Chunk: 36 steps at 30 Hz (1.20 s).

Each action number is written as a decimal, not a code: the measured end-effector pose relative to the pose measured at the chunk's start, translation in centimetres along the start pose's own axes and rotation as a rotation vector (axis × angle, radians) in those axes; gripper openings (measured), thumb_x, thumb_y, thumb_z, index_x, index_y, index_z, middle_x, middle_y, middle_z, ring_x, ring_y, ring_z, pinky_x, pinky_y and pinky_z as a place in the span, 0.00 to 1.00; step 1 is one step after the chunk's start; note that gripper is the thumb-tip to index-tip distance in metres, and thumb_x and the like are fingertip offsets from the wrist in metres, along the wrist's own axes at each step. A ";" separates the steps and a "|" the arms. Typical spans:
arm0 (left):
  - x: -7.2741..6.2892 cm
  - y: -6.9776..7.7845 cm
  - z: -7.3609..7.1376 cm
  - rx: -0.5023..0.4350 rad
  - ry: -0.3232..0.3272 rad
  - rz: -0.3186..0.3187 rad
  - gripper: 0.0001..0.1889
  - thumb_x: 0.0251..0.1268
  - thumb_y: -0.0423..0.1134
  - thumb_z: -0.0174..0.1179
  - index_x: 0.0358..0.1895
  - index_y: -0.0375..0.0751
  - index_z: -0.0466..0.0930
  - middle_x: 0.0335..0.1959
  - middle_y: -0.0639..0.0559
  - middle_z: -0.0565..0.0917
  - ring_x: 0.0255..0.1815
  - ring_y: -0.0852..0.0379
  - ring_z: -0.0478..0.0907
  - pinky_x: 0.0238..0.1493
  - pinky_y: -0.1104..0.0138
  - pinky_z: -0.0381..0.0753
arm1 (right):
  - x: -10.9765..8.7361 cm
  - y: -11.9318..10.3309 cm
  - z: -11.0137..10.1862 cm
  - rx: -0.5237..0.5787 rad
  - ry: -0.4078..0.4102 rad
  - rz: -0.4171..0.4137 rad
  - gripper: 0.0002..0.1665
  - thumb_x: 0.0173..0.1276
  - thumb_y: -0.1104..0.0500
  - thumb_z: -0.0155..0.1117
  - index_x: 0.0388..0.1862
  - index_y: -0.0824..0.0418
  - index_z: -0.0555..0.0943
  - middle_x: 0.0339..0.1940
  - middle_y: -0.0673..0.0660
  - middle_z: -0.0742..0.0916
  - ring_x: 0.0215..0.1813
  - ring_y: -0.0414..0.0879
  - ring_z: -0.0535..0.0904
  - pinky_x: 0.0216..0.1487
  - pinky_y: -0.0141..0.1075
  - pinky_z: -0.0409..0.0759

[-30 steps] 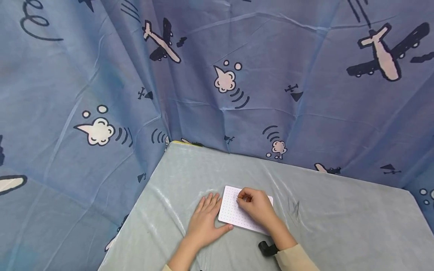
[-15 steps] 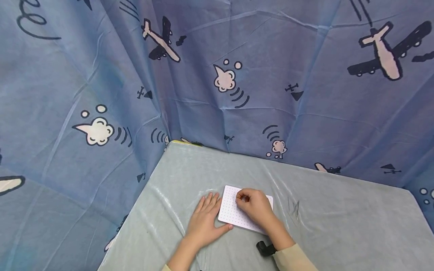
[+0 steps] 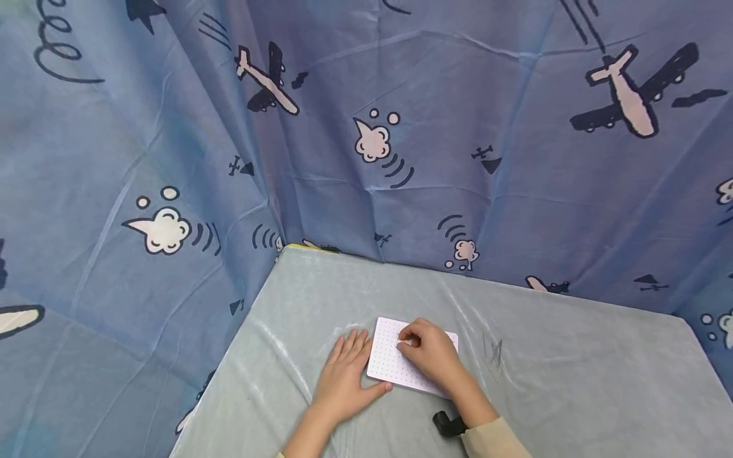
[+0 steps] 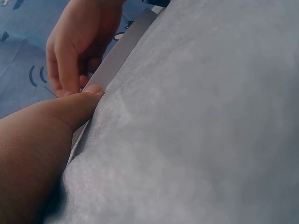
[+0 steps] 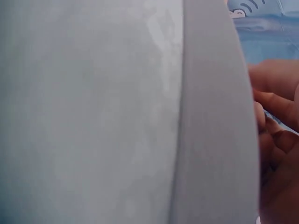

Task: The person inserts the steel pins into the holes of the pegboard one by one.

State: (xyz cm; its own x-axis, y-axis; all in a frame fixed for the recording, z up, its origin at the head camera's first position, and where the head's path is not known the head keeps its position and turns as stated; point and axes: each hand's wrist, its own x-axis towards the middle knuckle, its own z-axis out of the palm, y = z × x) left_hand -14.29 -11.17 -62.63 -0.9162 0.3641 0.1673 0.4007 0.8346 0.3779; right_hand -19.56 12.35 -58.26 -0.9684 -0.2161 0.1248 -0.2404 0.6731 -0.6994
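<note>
A white board [image 3: 389,362] with a grid of small dots lies on the table in the head view. My left hand [image 3: 345,378] is spread flat at its left side, fingers straight along the left edge. In the left wrist view, its thumb [image 4: 88,95] rests against the board's thick front side [image 4: 124,49]. Above the board's middle, my right hand [image 3: 432,353] pinches something small and thin between thumb and forefinger. A thin, pin-like line [image 4: 50,91] shows by those fingertips in the left wrist view; the rest is hidden by the fingers.
Several thin dark, needle-like strands [image 3: 495,351] lie on the grey table cover [image 3: 572,369] right of the board. A black device [image 3: 448,424] sits at my right wrist. Blue cloth with printed airplanes [image 3: 424,159] hangs behind and at the left.
The head view has shifted slightly. My right hand keeps its pinch over the board, with only a slight movement at the fingertips; my left hand stays at the board's edge.
</note>
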 end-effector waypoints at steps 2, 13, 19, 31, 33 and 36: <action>-0.1 0.0 0.1 0.002 -0.004 -0.006 0.53 0.66 0.78 0.62 0.85 0.45 0.68 0.86 0.47 0.65 0.90 0.47 0.53 0.91 0.52 0.43 | -0.4 0.3 -0.3 0.008 0.001 0.009 0.10 0.62 0.65 0.82 0.40 0.54 0.91 0.33 0.45 0.84 0.33 0.37 0.77 0.35 0.33 0.79; -0.7 -0.2 0.5 0.010 0.019 -0.009 0.53 0.64 0.77 0.65 0.84 0.44 0.70 0.86 0.47 0.67 0.89 0.47 0.55 0.91 0.52 0.45 | -2.9 2.3 -3.8 -0.046 0.046 0.142 0.13 0.66 0.65 0.80 0.49 0.61 0.90 0.39 0.53 0.85 0.38 0.44 0.76 0.38 0.37 0.78; -0.7 -0.1 0.5 0.003 0.021 -0.006 0.53 0.64 0.77 0.65 0.84 0.44 0.69 0.86 0.47 0.67 0.89 0.46 0.55 0.91 0.52 0.45 | -5.0 3.4 -6.7 -0.110 0.099 0.238 0.17 0.69 0.62 0.78 0.55 0.66 0.89 0.44 0.58 0.87 0.39 0.48 0.78 0.40 0.42 0.79; -0.3 0.2 0.4 -0.001 0.014 0.007 0.53 0.65 0.78 0.63 0.85 0.45 0.69 0.86 0.46 0.66 0.90 0.47 0.54 0.91 0.52 0.44 | -9.1 6.7 -11.5 -0.167 0.141 0.352 0.22 0.73 0.57 0.76 0.59 0.70 0.86 0.44 0.59 0.89 0.40 0.50 0.82 0.39 0.45 0.81; -0.2 0.3 0.3 -0.005 0.016 0.007 0.53 0.65 0.77 0.64 0.85 0.45 0.68 0.86 0.46 0.66 0.90 0.46 0.54 0.91 0.52 0.44 | -9.5 7.2 -11.8 -0.170 0.129 0.366 0.22 0.73 0.57 0.76 0.58 0.70 0.86 0.43 0.58 0.89 0.40 0.50 0.82 0.41 0.47 0.82; -0.1 0.3 0.4 -0.006 0.016 0.005 0.53 0.65 0.77 0.64 0.85 0.46 0.68 0.86 0.47 0.66 0.90 0.47 0.54 0.91 0.52 0.43 | -10.0 7.7 -11.9 -0.176 0.115 0.369 0.21 0.72 0.57 0.77 0.56 0.70 0.87 0.40 0.55 0.88 0.39 0.49 0.82 0.42 0.48 0.82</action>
State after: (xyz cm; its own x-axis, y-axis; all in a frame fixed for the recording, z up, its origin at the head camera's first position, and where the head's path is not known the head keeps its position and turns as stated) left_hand -14.05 -10.81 -62.90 -0.9139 0.3621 0.1835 0.4057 0.8300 0.3828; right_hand -12.56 28.09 -56.50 -0.9905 0.1351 -0.0267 0.1252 0.8030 -0.5827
